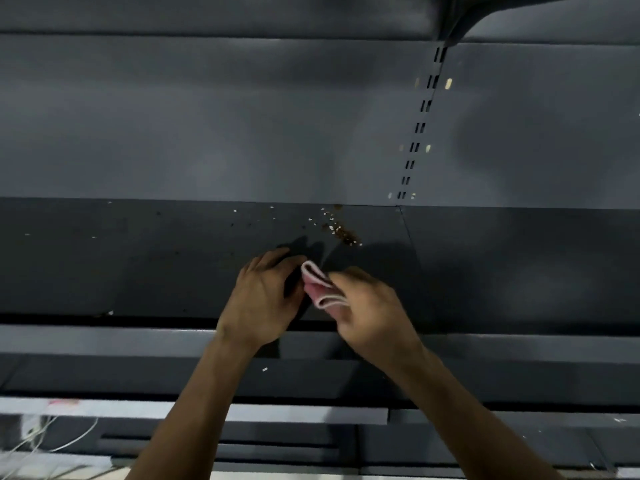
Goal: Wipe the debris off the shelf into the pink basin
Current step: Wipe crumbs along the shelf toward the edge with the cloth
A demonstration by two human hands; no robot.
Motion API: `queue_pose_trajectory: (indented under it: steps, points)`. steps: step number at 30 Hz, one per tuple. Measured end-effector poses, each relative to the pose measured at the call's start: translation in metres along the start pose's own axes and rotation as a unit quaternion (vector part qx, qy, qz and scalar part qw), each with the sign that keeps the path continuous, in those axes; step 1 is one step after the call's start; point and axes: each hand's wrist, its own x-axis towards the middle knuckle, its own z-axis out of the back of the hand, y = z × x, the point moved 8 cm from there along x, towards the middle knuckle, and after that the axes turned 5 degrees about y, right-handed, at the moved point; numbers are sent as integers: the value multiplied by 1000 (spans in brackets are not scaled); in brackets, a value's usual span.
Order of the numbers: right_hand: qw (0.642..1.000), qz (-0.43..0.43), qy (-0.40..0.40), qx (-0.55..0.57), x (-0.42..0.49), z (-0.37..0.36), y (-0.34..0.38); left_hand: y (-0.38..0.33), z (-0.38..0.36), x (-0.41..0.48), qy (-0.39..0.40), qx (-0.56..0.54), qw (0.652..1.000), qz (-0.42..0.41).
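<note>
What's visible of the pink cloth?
The pink cloth is small, soft-looking fabric with paler edges, folded into layers. The right hand pinches its near end; the left hand sits beside it, contact unclear. It is held over the dark shelf, short of the debris.

No text, label or number can be read anywhere here.

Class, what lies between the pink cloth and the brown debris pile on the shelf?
Nothing: in the head view, only a bare stretch of the dark shelf separates the pink cloth from the debris pile.
</note>
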Motion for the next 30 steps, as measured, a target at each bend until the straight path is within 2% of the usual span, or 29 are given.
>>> queue_pose_trajectory:
  steps: [2, 6, 10, 13, 15, 20, 24, 30]
  points:
    - [999, -11, 21, 29, 7, 8, -9, 1, 0, -2, 0, 15, 1000, 5]
    - [998, -52, 13, 30, 6, 52, -48, 0, 3, -4, -17, 25, 999, 27]
    - [997, -41, 67, -19, -9, 74, -67, 0, 3, -3, -18, 34, 999, 35]
    - [990, -40, 130, -43, -20, 69, -69, 1, 2, -2, -19, 43, 998, 43]
    - [987, -40, 142, -67, -25, 63, -70, 0, 0, -2, -16, 51, 998, 43]
    - [992, -51, 86, -77, -31, 55, -59, -1, -2, -1, -19, 81, 996, 41]
    - [990, -42, 71, -111, -24, 32, -35, -3, -6, -1, -1, 84, 996, 34]
    - [997, -7, -24, -76, 1, -18, 20, 22, 4, 0, 114, 71, 990, -31]
